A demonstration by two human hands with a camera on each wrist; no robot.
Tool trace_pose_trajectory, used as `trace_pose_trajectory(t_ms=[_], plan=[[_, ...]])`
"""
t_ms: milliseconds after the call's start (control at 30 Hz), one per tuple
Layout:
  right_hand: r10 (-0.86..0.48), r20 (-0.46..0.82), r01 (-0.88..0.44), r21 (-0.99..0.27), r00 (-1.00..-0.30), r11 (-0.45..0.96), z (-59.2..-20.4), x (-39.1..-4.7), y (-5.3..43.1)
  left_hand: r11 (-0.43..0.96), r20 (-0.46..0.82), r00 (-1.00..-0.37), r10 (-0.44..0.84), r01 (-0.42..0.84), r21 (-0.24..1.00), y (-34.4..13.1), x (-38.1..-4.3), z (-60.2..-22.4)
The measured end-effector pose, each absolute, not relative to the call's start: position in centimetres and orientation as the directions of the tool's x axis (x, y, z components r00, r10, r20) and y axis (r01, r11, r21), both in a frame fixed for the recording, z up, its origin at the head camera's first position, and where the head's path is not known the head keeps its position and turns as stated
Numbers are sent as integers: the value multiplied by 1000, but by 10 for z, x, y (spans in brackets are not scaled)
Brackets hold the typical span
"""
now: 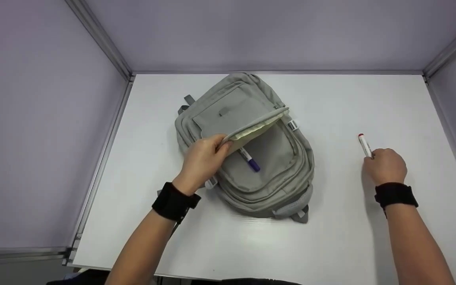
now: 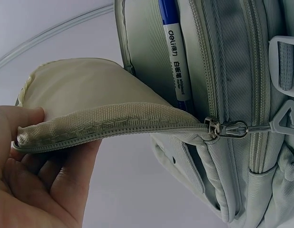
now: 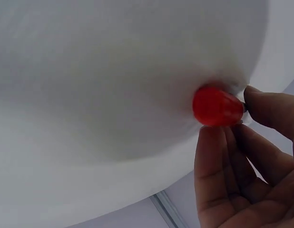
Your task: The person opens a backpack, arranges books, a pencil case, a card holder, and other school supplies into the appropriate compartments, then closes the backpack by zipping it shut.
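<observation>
A grey backpack lies on the white table with its front pocket flap lifted, pale yellow lining showing. My left hand pinches the flap's zippered edge between thumb and fingers. Inside the pocket rests a whiteboard marker with a white barrel and blue cap, partly hidden by the flap in the head view. To the right of the backpack, my right hand pinches a second marker, white with a red far end. A red cap shows between the thumb and fingers in the right wrist view.
The white table has grey panel walls at its back and sides. A metal zipper pull and a grey triangular strap loop hang beside the pocket. Black bands circle both wrists.
</observation>
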State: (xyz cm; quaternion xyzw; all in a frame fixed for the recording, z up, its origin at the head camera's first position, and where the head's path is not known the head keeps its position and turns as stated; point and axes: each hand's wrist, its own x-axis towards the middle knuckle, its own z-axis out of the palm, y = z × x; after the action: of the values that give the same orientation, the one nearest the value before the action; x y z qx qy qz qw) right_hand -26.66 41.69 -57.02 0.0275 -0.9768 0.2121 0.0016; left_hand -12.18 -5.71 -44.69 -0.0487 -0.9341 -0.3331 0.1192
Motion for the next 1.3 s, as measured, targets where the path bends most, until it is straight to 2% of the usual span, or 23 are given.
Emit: trace_pose_trajectory(t_ms=[300, 667, 1000, 1300], plan=[[-43, 29, -51, -415, -999, 909, -571, -265, 414, 779, 276, -961, 8, 179, 601, -58, -124, -447], [-129, 222, -216, -428, -966, 878, -538, -257, 379, 779, 294, -956, 9, 192, 597, -58, -125, -447], [-284, 384, -435, -398, -879, 808, -497, -232, 323, 769, 312, -950, 19, 213, 602, -58, -123, -447], [-466, 414, -608, -341, -782, 717, -480, -207, 272, 764, 307, -952, 4, 201, 613, -58, -123, -445]])
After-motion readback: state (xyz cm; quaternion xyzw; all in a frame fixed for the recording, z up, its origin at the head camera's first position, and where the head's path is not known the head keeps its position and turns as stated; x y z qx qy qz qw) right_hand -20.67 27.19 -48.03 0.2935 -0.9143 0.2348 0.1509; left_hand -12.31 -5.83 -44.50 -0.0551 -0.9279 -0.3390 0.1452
